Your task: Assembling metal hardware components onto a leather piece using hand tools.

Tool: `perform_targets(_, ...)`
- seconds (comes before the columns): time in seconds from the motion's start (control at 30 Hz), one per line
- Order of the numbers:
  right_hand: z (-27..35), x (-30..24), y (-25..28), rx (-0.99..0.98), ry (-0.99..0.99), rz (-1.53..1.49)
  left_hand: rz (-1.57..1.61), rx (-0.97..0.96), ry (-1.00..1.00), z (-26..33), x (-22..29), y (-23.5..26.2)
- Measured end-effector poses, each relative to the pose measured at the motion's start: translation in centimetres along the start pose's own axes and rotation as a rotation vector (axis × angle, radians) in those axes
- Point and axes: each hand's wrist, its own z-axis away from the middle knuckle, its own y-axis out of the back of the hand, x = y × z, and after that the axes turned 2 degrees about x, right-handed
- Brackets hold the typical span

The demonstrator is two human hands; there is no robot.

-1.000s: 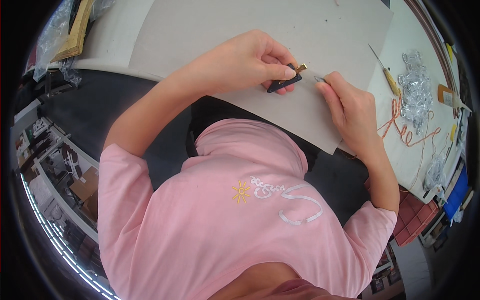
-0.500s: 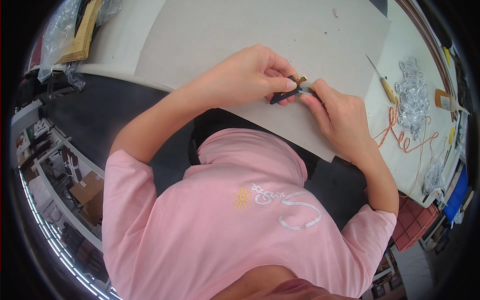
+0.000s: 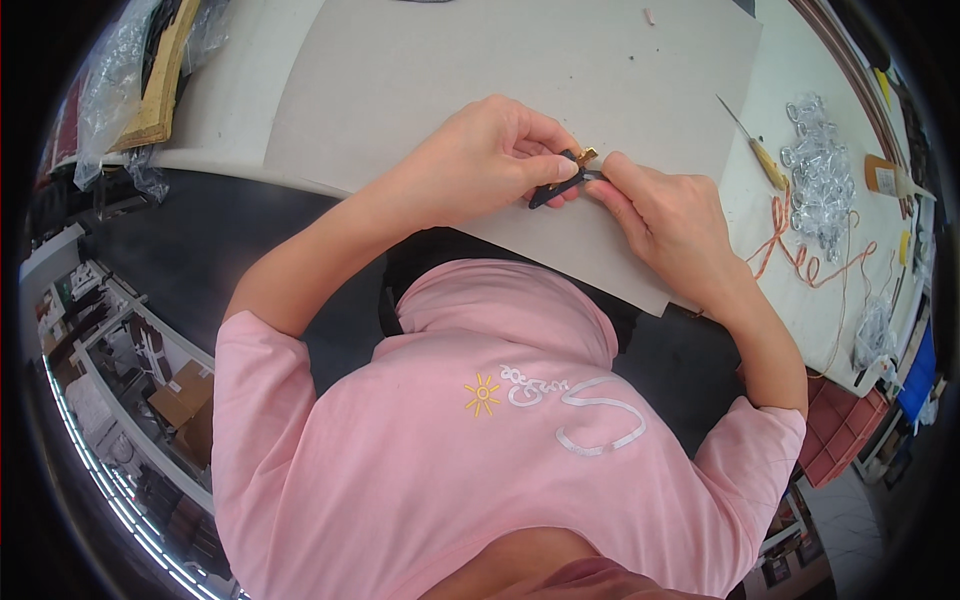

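Head view, looking down over my pink shirt (image 3: 480, 440): both my forearms reach away from my chest and meet above the grey cardboard sheet (image 3: 420, 80) that covers this part of the white worktable (image 3: 250, 90). My left hand (image 3: 480, 160) is closed around a small black part with a brass-coloured end (image 3: 562, 178), thumb and fingers pinching it so that the brass tip points away from me and toward my other hand. I judge I grip it this tightly to keep it from turning while the other hand works on its end. My right hand (image 3: 670, 220) is drawn narrow, fingertips pressed together right at that tip; whether they pinch something tiny of their own I cannot tell, since my fingers hide the spot. The part sits between the two hands, touching both, raised a little off the cardboard as far as I can see.

Beyond my right hand, to its outer side, a thin tool with a yellowish wooden handle (image 3: 762, 158) lies on the table, near enough to grab. Farther out sits a heap of clear plastic pieces (image 3: 820, 170) with an orange cord (image 3: 790, 245) looping below it. Far off past my left hand, clear plastic bags (image 3: 120, 80) rest by the table's corner.
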Motion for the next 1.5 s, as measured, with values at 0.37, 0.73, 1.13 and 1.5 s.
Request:
perform_targets(0.37, 1.2, -0.1, -0.2, 0.124, -0.094, -0.04, -0.021, 0.011, -0.004, -0.1, 0.0, 0.1)
perform_targets(0.73, 0.4, -0.5, -0.3, 0.084, -0.029, 0.059, -0.037, 0.022, 0.001, -0.1, -0.1, 0.0)
perform_targets(1.13, -0.1, -0.6, -0.1, 0.036, -0.024, 0.052, -0.037, 0.036, -0.016, 0.0, -0.1, -0.1)
perform_targets(1.5, 0.4, -0.6, -0.5, 0.029, -0.061, 0.062, -0.097, 0.068, -0.028, -0.1, -0.1, -0.6)
